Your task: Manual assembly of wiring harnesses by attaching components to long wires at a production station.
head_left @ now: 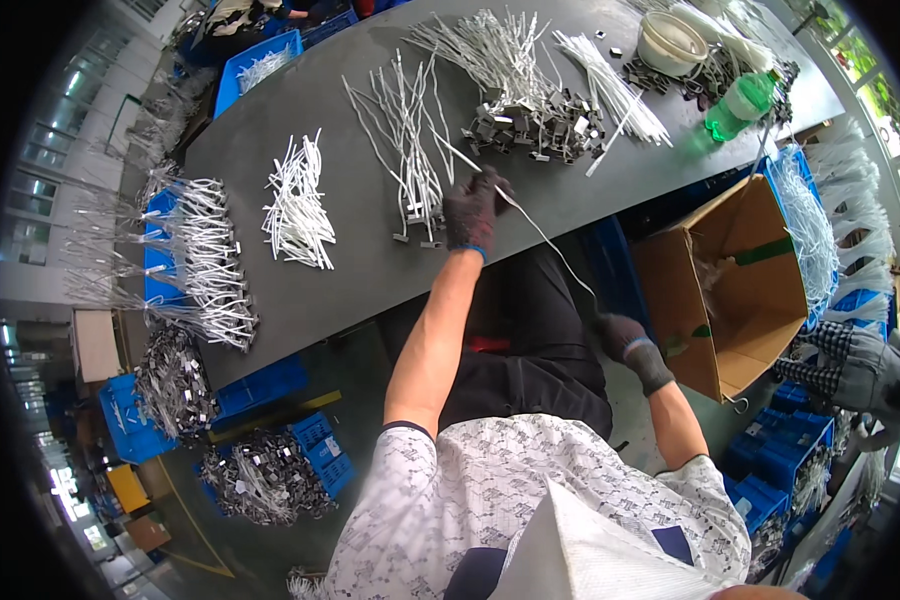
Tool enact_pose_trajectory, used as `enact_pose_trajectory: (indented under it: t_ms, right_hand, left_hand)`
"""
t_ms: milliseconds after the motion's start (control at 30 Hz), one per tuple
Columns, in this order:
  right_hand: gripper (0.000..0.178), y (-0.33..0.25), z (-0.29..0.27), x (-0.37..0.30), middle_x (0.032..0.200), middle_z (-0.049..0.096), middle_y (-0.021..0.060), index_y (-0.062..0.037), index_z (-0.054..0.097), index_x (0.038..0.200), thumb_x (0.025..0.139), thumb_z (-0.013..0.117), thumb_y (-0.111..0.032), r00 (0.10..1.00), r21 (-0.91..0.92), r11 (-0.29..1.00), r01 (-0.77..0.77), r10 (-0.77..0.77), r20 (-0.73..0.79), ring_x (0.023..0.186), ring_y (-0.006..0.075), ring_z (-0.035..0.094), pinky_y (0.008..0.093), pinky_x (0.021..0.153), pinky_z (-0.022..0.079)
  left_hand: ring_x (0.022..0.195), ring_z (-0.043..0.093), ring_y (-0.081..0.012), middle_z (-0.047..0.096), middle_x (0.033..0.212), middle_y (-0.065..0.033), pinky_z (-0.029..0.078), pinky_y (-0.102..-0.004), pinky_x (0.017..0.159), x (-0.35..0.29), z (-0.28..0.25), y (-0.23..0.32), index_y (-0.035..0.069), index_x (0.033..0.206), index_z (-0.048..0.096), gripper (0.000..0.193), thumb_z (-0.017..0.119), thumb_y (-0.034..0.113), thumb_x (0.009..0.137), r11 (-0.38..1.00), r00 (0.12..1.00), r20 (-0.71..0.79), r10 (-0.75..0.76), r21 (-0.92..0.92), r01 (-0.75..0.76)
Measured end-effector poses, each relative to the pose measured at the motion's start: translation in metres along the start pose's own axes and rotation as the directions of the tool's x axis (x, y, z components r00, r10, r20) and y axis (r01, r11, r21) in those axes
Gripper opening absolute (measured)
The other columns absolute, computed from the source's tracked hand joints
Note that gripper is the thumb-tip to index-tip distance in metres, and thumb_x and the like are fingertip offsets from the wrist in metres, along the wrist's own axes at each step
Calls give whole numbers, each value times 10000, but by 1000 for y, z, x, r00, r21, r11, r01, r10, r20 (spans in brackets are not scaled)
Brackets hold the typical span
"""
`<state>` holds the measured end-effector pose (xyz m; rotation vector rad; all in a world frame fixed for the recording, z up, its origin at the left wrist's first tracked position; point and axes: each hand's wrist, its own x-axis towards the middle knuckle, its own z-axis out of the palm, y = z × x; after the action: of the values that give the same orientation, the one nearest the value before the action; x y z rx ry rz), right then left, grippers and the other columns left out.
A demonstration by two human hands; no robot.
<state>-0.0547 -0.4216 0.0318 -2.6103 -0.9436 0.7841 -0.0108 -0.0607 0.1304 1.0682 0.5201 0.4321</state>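
Over the table's near edge, my left hand (477,212), in a dark knit glove, pinches a thin white cable (552,243). A white sleeve (464,157) on the cable points up and left past its fingers. The cable slants down to my right hand (625,338), also gloved, whose fingers are closed around its lower end in front of the cardboard box. That end is hidden in the glove. Beside my left hand lies a loose bundle of cables (410,140) with small metal-like ends. Farther back is a heap of cables (500,50) with dark rectangular connectors (535,125).
White sleeves (300,205) lie piled on the grey table (355,285), with more (610,85) at the back right. A green bottle (740,108) and a white tub (672,45) stand there. An open cardboard box (675,290) is at my right. A person (870,370) works at far right.
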Motion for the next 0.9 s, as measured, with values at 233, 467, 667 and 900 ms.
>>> enact_pose_trajectory:
  t_ms: [233,467,667,900]
  right_hand:
    - [299,-111,-82,43,923,716,214,-54,675,1155,908,628,-217,913,383,885,264,-101,-395,868,380,713,439,669,564]
    - [364,-124,-85,24,861,683,51,-50,658,1216,1018,566,-342,770,487,725,487,-94,-631,700,131,634,256,594,505]
    - [531,-139,-93,30,963,688,49,-44,679,1184,1061,415,-488,760,536,674,508,-56,-648,744,137,625,282,612,528]
    - [488,-153,-90,59,949,704,67,3,668,1177,1049,495,-435,949,932,291,216,161,-270,786,143,647,289,663,541]
  left_hand:
    - [826,712,-162,741,923,-58,598,-335,779,-63,15,-18,23,981,719,238,693,260,981,985,934,321,-157,113,127]
    - [902,710,-179,740,978,-84,583,-331,870,-86,12,5,9,992,725,244,711,251,968,990,892,430,-140,65,124]
    - [863,655,-102,747,971,-58,533,-265,812,-134,7,-13,-37,1089,725,264,679,206,996,957,859,497,-124,287,-28]
    - [868,658,-108,742,932,-45,526,-277,810,-115,-16,3,-13,1062,741,286,688,257,985,909,918,388,-78,406,-95]
